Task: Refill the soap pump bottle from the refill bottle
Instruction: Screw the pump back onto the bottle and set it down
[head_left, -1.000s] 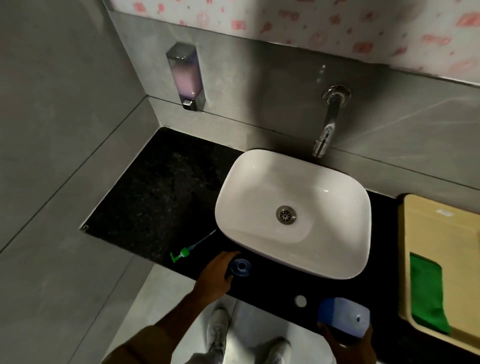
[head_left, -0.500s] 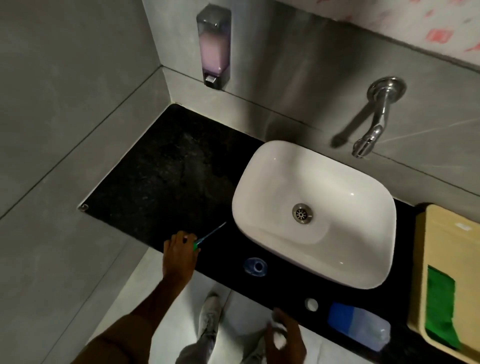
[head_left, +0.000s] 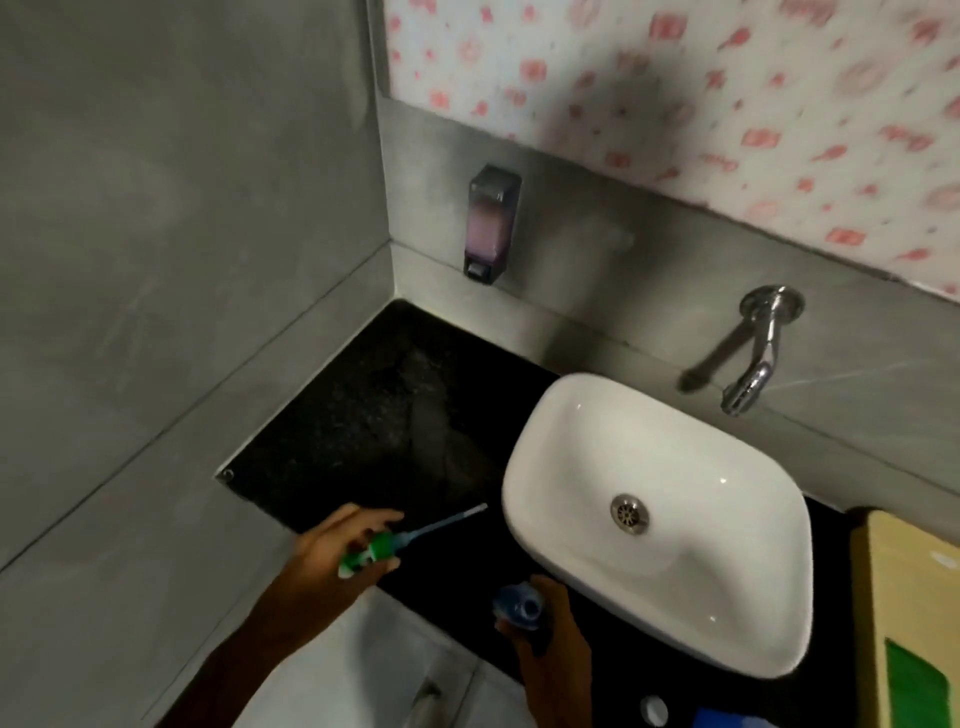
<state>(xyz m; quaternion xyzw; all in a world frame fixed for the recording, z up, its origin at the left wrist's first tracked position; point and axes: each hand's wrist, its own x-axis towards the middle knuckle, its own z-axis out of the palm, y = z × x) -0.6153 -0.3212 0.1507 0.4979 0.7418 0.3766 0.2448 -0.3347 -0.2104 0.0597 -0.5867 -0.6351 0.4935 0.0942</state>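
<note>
My left hand (head_left: 332, 551) grips the green pump head (head_left: 371, 552), lifted off the black counter (head_left: 384, 431), its thin dip tube pointing right toward the sink. The small blue soap pump bottle (head_left: 519, 608) stands uncapped near the counter's front edge, and my right hand (head_left: 545, 631) is wrapped around it from the right. Only a blue corner of the refill bottle (head_left: 737, 719) shows at the bottom edge, lying on the counter. A white cap (head_left: 653, 711) rests just left of it.
A white basin (head_left: 665, 519) fills the counter's middle under a chrome wall tap (head_left: 753, 374). A wall soap dispenser (head_left: 493, 223) hangs at the back corner. A beige box (head_left: 909, 597) with a green cloth (head_left: 919, 686) sits at far right.
My left hand picked the pump head up off the counter. My right hand left the refill bottle on the counter and moved left to take hold of the soap pump bottle. The view tilted up.
</note>
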